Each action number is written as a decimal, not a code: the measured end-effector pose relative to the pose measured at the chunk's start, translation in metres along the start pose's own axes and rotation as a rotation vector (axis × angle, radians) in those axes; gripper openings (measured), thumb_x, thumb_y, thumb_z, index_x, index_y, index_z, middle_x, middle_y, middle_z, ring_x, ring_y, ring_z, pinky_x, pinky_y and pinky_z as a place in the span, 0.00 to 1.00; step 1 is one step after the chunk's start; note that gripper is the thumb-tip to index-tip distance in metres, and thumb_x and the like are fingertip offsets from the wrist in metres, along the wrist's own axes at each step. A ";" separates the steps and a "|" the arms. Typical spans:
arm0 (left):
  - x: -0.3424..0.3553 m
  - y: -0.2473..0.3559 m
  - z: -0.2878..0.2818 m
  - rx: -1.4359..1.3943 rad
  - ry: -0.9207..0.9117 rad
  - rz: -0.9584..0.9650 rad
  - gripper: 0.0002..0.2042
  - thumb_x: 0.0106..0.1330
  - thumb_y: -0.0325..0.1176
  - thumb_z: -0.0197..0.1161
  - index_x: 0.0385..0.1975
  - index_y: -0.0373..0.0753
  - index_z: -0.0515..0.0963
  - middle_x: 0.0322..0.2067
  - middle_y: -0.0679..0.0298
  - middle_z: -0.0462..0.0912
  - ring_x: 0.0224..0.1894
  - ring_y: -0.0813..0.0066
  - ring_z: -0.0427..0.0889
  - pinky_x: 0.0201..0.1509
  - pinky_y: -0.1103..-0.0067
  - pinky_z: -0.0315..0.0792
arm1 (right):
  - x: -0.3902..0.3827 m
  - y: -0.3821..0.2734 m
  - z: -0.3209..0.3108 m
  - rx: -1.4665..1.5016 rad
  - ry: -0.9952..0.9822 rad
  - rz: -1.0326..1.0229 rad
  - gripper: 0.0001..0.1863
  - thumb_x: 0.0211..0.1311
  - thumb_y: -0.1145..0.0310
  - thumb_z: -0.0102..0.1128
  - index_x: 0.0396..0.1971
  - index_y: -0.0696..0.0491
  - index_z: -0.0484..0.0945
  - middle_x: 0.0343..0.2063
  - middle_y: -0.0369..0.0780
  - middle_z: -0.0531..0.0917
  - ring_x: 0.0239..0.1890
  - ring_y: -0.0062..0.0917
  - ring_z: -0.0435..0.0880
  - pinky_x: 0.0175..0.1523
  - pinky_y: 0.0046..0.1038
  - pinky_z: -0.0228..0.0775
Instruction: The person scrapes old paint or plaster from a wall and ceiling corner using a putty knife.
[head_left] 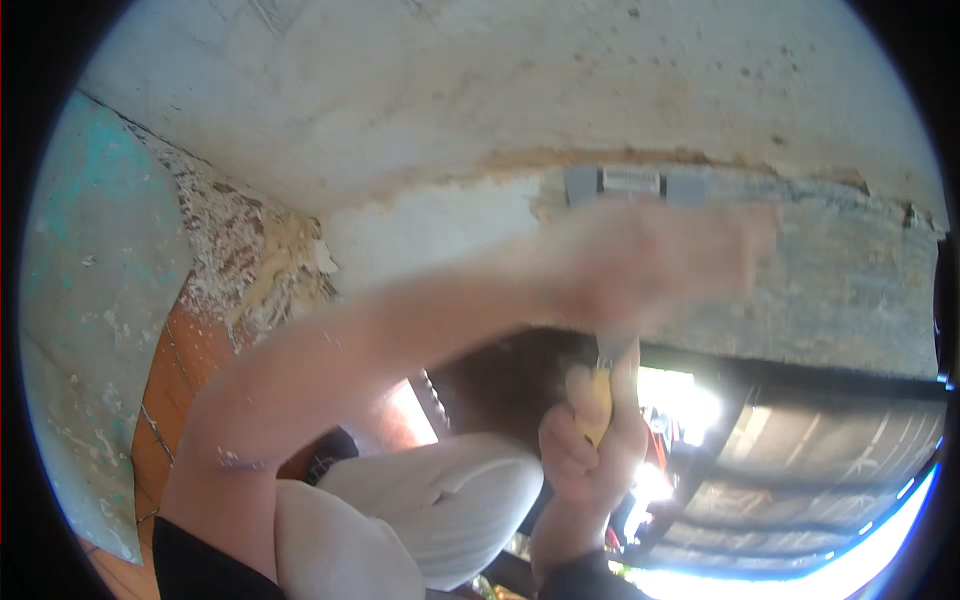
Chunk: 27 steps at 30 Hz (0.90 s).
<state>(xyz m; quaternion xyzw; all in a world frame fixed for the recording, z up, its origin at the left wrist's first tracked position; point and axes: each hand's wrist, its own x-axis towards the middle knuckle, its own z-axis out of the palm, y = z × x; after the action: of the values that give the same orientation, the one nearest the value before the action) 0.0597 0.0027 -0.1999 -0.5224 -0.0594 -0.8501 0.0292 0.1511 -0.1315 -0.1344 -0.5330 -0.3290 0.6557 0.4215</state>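
My right hand [590, 430] is closed around the yellow handle [597, 408] of a tool, thumb pointing up along it. A flat metal neck [612, 348] rises from the handle and passes behind my left hand. Across the front of me stretches my left arm, and my left hand [660, 260], smeared by motion, crosses above the tool. Whether it holds anything does not show. Just above it, a flat bar [632, 181] with grey ends and a pale middle lies before the wall; I cannot tell if it belongs to the tool.
A stained whitish surface [480, 90] spans the top, with a brown crack along its edge. Crumbling plaster [250, 240] fills the left corner beside a grey-turquoise wall [105, 300]. Orange tiles [185, 350] show below. My knees in pale trousers [450, 500] are at the bottom; a slatted roof [790, 480] lies right.
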 end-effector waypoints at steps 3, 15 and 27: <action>-0.002 -0.019 -0.014 0.019 0.024 -0.038 0.13 0.58 0.23 0.58 0.44 0.35 0.73 0.64 0.52 0.72 0.62 0.62 0.77 0.44 0.75 0.82 | 0.004 0.002 -0.002 0.148 -0.078 0.038 0.22 0.80 0.61 0.32 0.70 0.38 0.51 0.19 0.34 0.65 0.08 0.12 0.54 0.09 0.14 0.46; -0.015 0.021 -0.005 -0.095 -0.109 0.074 0.04 0.62 0.25 0.55 0.34 0.35 0.76 0.56 0.50 0.78 0.61 0.60 0.77 0.48 0.78 0.81 | -0.024 0.041 -0.017 -0.007 0.023 -0.095 0.20 0.80 0.53 0.24 0.64 0.38 0.59 0.21 0.34 0.66 0.06 0.14 0.51 0.08 0.15 0.44; 0.010 -0.019 -0.038 -0.097 -0.144 -0.067 0.14 0.55 0.21 0.59 0.43 0.38 0.75 0.64 0.53 0.68 0.63 0.62 0.74 0.53 0.73 0.80 | 0.001 0.045 0.018 0.056 0.094 -0.054 0.14 0.80 0.55 0.31 0.58 0.38 0.62 0.22 0.32 0.67 0.06 0.14 0.51 0.08 0.16 0.43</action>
<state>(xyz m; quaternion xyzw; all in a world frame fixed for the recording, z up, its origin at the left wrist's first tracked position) 0.0193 0.0167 -0.2090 -0.5809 -0.0375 -0.8126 -0.0292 0.1246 -0.1490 -0.1705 -0.5424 -0.3047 0.6271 0.4687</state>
